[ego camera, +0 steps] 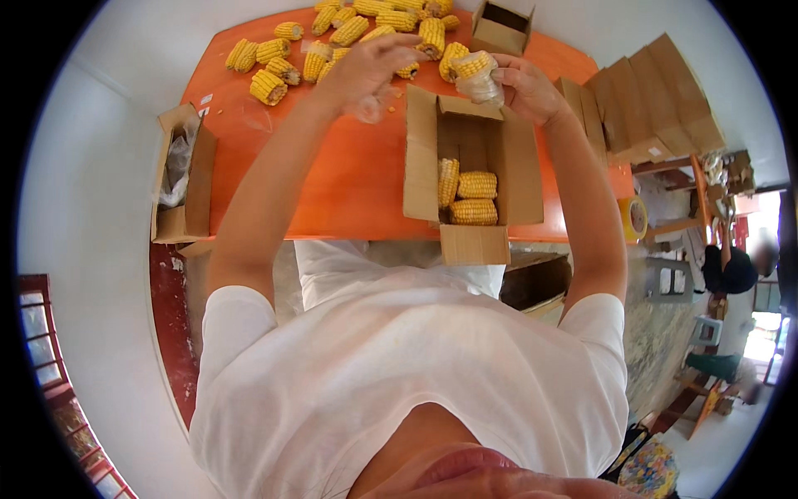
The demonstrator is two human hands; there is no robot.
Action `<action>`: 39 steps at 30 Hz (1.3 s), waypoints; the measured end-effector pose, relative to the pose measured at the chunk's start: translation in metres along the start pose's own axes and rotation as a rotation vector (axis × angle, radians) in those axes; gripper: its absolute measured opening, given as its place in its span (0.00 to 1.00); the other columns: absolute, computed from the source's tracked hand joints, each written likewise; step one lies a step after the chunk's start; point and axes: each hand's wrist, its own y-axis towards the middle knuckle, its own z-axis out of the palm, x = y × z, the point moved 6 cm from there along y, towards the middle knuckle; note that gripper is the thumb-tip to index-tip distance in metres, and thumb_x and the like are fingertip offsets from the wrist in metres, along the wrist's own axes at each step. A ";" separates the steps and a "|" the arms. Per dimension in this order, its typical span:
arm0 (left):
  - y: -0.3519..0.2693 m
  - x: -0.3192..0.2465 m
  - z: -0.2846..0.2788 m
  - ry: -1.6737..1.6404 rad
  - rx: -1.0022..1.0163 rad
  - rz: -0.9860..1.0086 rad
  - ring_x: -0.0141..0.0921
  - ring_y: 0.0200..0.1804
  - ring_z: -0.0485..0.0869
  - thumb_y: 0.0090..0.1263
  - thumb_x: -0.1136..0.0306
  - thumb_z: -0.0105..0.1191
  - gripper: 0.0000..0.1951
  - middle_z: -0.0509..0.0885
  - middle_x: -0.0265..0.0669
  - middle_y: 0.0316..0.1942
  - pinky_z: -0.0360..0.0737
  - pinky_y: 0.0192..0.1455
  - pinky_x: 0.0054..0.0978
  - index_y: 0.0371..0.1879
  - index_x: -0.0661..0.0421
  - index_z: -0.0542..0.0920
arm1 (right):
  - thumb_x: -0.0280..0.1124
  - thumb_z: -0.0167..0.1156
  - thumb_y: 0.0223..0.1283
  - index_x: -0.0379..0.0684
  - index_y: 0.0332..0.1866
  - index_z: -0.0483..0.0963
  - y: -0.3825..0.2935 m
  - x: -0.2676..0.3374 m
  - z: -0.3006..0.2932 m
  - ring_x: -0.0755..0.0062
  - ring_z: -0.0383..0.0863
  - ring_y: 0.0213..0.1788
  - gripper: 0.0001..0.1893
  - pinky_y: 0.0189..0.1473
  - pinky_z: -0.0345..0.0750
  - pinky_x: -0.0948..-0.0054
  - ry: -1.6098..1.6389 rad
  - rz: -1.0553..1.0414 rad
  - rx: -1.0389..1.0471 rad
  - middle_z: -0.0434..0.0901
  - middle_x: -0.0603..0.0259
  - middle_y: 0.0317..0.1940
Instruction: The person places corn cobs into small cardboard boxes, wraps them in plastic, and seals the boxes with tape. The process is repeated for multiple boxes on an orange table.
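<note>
My right hand [530, 89] grips a piece of corn cob in a clear plastic bag [479, 78], above the far end of an opened cardboard box. My left hand [377, 62] is over the table to the left of it, fingers apart. Crumpled clear plastic [366, 109] shows just below the left palm; whether the hand touches it I cannot tell. Inside the cardboard box [422, 156] lie three corn pieces [477, 185] at the near end, flaps spread outward. Loose corn cobs [349, 31] are scattered at the table's far side, close beyond my left hand.
The orange table [349, 187] carries a narrow box holding plastic bags [202, 181] at its left edge. A small open carton [500, 30] stands at the back. Cardboard boxes [648, 100] line the right side, near a yellow tape roll [633, 218]. Other people [732, 271] are farther right.
</note>
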 end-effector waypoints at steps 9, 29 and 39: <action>0.002 0.023 0.004 0.037 0.067 -0.197 0.17 0.24 0.72 0.67 0.58 0.57 0.14 0.78 0.26 0.27 0.69 0.25 0.18 0.40 0.57 0.82 | 0.27 0.59 0.63 0.33 0.59 0.68 0.044 -0.001 0.038 0.72 0.78 0.52 0.20 0.56 0.77 0.68 0.157 -0.086 -0.105 0.78 0.61 0.52; -0.015 0.028 -0.076 0.324 -0.430 0.095 0.26 0.40 0.81 0.64 0.51 0.56 0.22 0.85 0.36 0.41 0.76 0.45 0.24 0.47 0.56 0.82 | 0.36 0.70 0.44 0.36 0.54 0.69 0.110 0.000 0.058 0.52 0.74 0.54 0.30 0.55 0.73 0.62 -1.304 -0.448 -0.388 0.74 0.50 0.49; 0.038 0.022 -0.081 0.797 -0.442 0.187 0.35 0.44 0.83 0.61 0.52 0.59 0.21 0.84 0.35 0.46 0.78 0.48 0.31 0.43 0.59 0.82 | 0.30 0.72 0.42 0.39 0.47 0.70 0.155 -0.019 0.050 0.50 0.75 0.48 0.25 0.49 0.76 0.60 -1.557 -0.549 -0.345 0.74 0.51 0.43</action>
